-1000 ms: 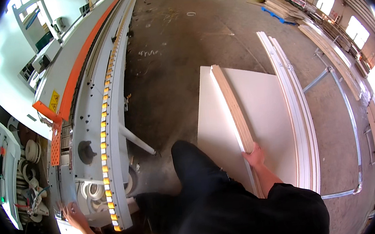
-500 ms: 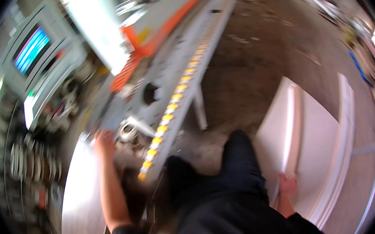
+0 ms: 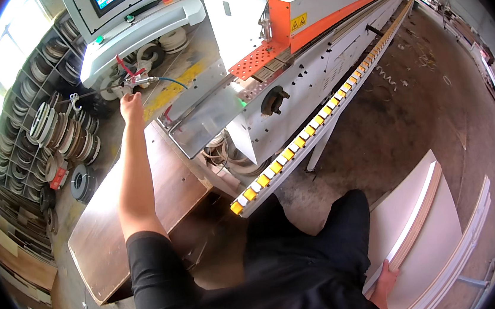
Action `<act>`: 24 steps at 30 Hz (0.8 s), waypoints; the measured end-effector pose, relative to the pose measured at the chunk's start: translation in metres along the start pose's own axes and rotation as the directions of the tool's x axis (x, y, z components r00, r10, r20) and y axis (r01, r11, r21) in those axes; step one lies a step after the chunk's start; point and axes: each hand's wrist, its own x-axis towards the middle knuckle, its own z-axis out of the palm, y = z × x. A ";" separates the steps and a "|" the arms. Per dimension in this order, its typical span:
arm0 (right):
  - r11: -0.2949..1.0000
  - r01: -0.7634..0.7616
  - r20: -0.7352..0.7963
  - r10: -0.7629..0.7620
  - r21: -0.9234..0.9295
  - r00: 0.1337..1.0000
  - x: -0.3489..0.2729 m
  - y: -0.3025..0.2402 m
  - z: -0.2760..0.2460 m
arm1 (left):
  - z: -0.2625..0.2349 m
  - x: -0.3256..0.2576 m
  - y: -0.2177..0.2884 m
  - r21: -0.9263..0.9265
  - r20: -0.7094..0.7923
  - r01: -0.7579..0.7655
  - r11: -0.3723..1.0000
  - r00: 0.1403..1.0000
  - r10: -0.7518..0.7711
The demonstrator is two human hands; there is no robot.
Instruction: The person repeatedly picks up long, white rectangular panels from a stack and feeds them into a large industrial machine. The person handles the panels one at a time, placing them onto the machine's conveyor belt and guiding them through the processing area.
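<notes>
My left hand (image 3: pixel 131 108) is stretched forward with its fingers closed round a metal air blow gun (image 3: pixel 140 81) that has red parts and a blue hose. Below that arm is a brown wooden table (image 3: pixel 128 210) with a worn top. On my right side, my right hand (image 3: pixel 385 281) is wrapped over the edge of a pale board (image 3: pixel 414 213) in a stack of flat panels. Its fingertips are partly hidden by the board.
Ahead runs a long grey and orange machine (image 3: pixel 335 18) with a yellow-and-white roller rail (image 3: pixel 300 142) along its side. A control panel (image 3: pixel 140 28) with a lit screen stands at upper left. Racks of edge-band rolls (image 3: pixel 58 134) line the left. More white panels (image 3: pixel 465 247) stand at right.
My left hand has moved forward and up from the brown table, with the air blow gun in it. My view has turned left. My right hand stays on the board stack.
</notes>
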 end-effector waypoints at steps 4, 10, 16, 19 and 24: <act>0.991 0.089 0.093 -0.098 0.099 0.991 -0.003 0.001 0.010 | -0.020 0.067 0.004 -0.067 -0.097 0.012 0.998 0.995 -0.018; 0.979 0.193 0.149 -0.201 0.066 0.968 -0.036 0.097 0.019 | 0.013 0.055 0.013 -0.191 0.109 -0.107 0.976 0.985 0.130; 0.999 -0.026 0.390 0.043 -0.048 0.920 -0.124 0.091 -0.003 | -0.128 0.083 0.009 0.856 0.364 -0.490 -0.163 0.346 0.865; 0.997 0.071 0.370 -0.061 -0.014 0.927 -0.132 0.109 0.004 | -0.188 0.105 0.071 0.847 0.265 -0.525 -0.080 0.286 0.921; 0.997 -0.068 0.237 0.059 0.031 0.970 -0.153 0.132 0.015 | 0.015 -0.068 0.198 0.259 0.338 -0.872 0.416 0.485 0.806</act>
